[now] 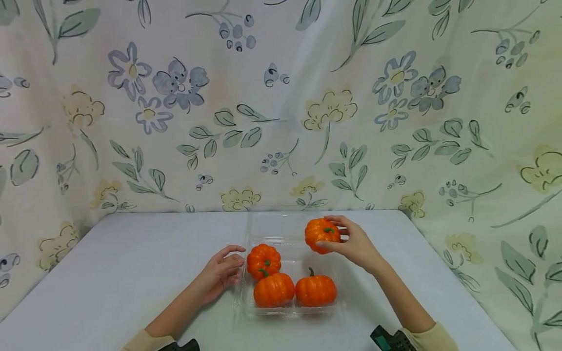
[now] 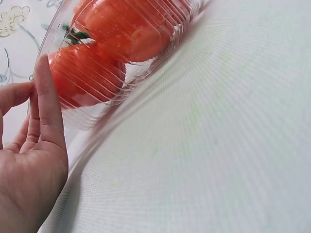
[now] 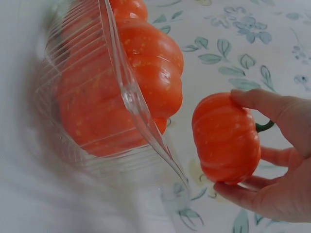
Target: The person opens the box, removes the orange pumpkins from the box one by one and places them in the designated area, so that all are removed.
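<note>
My right hand holds a small orange toy pumpkin with a green stem, thumb on one side and fingers on the other. It hangs above the back right part of a clear plastic clamshell container. In the right wrist view the held pumpkin is apart from the container wall. Three more pumpkins sit inside: one at the back left, one at the front left, one at the front right. My left hand touches the container's left side; in the left wrist view its fingers lie fairly straight against the rim.
The container's clear lid lies folded back toward the far edge of the white table. Behind the table hangs a floral curtain. A dark wrist device shows by my right sleeve.
</note>
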A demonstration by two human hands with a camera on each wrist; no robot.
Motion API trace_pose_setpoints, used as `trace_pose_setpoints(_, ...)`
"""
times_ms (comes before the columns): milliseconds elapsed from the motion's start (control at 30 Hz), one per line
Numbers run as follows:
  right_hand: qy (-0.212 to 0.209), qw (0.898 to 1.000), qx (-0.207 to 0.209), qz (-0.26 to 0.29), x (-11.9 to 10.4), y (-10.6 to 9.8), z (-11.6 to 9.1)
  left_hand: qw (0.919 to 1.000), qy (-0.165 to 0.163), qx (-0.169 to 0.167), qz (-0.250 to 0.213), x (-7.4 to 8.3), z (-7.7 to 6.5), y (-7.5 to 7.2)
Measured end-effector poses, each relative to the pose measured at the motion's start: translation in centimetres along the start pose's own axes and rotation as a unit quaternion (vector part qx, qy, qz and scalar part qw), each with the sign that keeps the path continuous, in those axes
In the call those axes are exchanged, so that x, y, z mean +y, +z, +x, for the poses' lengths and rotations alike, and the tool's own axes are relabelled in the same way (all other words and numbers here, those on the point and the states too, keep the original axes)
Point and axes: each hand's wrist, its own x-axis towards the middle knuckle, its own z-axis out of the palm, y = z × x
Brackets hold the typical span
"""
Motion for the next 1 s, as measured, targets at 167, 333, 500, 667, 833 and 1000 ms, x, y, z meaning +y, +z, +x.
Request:
trace_pose_setpoints(167,0.007,1.0,0.009,-0.001,0.4,-0.3,0.0,1.0,-0.002,0.003,0.002,0.0,0.1,0.2)
trace_pose_setpoints(333,0.008,1.0,0.016,0.003,0.6,-0.6,0.0,0.9999,-0.006,0.007,0.007,0.1,0.1,0.3)
trace_pose_setpoints(500,0.016,0.999,0.029,-0.004,1.0,-0.9,0.2,0.9999,-0.006,0.01,0.005,0.1,0.1,0.3)
trace_pose_setpoints(667,0.027,0.999,0.041,-0.013,1.4,-1.1,0.6,0.9999,-0.006,0.013,0.003,0.1,0.1,0.3)
trace_pose_setpoints(833,0.034,0.998,0.048,-0.014,1.9,-1.4,0.8,0.9998,-0.007,0.016,0.002,0.0,0.1,0.2)
trace_pose_setpoints(1000,0.04,0.997,0.057,-0.025,2.6,-1.7,1.0,0.9998,-0.009,0.019,0.004,0.0,0.1,0.2)
